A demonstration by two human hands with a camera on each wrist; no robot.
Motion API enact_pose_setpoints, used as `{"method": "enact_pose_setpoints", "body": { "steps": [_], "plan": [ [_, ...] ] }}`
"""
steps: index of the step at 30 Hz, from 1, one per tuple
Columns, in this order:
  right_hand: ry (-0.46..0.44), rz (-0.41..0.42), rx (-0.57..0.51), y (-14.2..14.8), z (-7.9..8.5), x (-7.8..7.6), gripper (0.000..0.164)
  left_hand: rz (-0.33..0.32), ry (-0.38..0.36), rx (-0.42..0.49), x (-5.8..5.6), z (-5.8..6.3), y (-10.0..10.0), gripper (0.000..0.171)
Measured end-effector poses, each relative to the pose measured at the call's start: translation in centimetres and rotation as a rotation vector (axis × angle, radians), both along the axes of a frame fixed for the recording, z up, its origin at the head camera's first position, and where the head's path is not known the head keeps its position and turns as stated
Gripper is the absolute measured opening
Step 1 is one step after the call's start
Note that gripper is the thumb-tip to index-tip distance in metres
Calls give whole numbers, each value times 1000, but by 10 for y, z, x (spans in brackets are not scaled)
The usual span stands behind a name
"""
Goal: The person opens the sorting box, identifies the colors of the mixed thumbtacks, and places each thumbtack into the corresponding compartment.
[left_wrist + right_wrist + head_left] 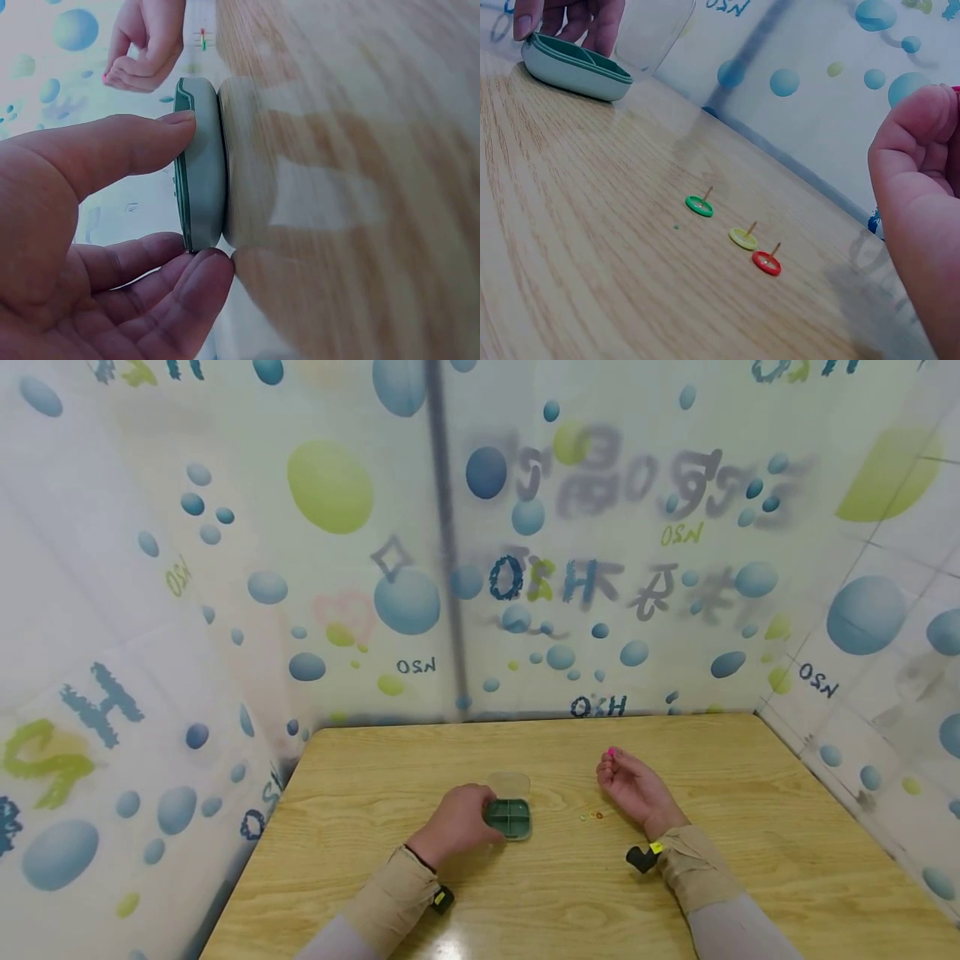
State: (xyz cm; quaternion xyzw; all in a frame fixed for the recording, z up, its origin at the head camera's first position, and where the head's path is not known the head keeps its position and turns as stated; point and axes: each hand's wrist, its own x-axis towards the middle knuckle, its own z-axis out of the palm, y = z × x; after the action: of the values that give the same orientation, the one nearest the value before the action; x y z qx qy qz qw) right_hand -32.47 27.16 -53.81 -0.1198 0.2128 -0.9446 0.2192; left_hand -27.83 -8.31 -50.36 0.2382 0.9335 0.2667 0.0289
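A green pill box (508, 819) with several compartments sits on the wooden table, its clear lid (510, 785) flipped open at the back. My left hand (459, 820) holds the box from its left side; in the left wrist view the thumb (176, 135) presses one edge and the fingertips touch the other. My right hand (633, 787) is raised to the right of the box, fingers curled. It pinches a small bright pink thing (612, 751), mostly hidden by the fingers. Between the hands lie a green thumbtack (700, 205), a yellow thumbtack (743, 238) and a red thumbtack (766, 262), points up.
The wooden table (570, 902) meets a curtain (480, 635) printed with blue and green bubbles at its back edge. Similar printed sheeting hangs at left and right. Each wrist wears a small black camera, the right one (642, 858) near the thumbtacks.
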Motion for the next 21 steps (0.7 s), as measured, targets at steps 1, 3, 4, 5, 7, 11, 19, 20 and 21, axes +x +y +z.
{"method": "enact_pose_setpoints", "body": {
  "steps": [1, 3, 4, 5, 7, 11, 19, 20, 21],
  "plan": [
    [3, 8, -5, 0, 0, 0, 34, 2, 0, -3, 0, 0, 0, 50],
    [13, 23, -16, 1, 0, 0, 35, 8, 0, -11, 0, -1, 1, 50],
    [19, 28, -14, 1, 0, 0, 36, 8, 2, -12, 0, -1, 1, 50],
    [25, 31, -11, 1, 0, 0, 37, 8, 3, -12, 0, -1, 1, 50],
    [35, 35, -6, 1, 1, 0, 40, 5, 8, -8, 0, -1, 1, 50],
    [80, 43, 15, 0, 4, 0, 49, 1, 8, 1, 0, 0, 0, 50],
    [182, 35, 101, -10, 15, 3, 53, -4, 14, 8, 2, 1, -1, 49],
    [192, 26, 121, -11, 17, 4, 53, -8, 16, 11, 2, 1, -1, 49],
    [202, 19, 139, -13, 18, 4, 53, -10, 18, 11, 1, 1, -1, 49]
  ]
}}
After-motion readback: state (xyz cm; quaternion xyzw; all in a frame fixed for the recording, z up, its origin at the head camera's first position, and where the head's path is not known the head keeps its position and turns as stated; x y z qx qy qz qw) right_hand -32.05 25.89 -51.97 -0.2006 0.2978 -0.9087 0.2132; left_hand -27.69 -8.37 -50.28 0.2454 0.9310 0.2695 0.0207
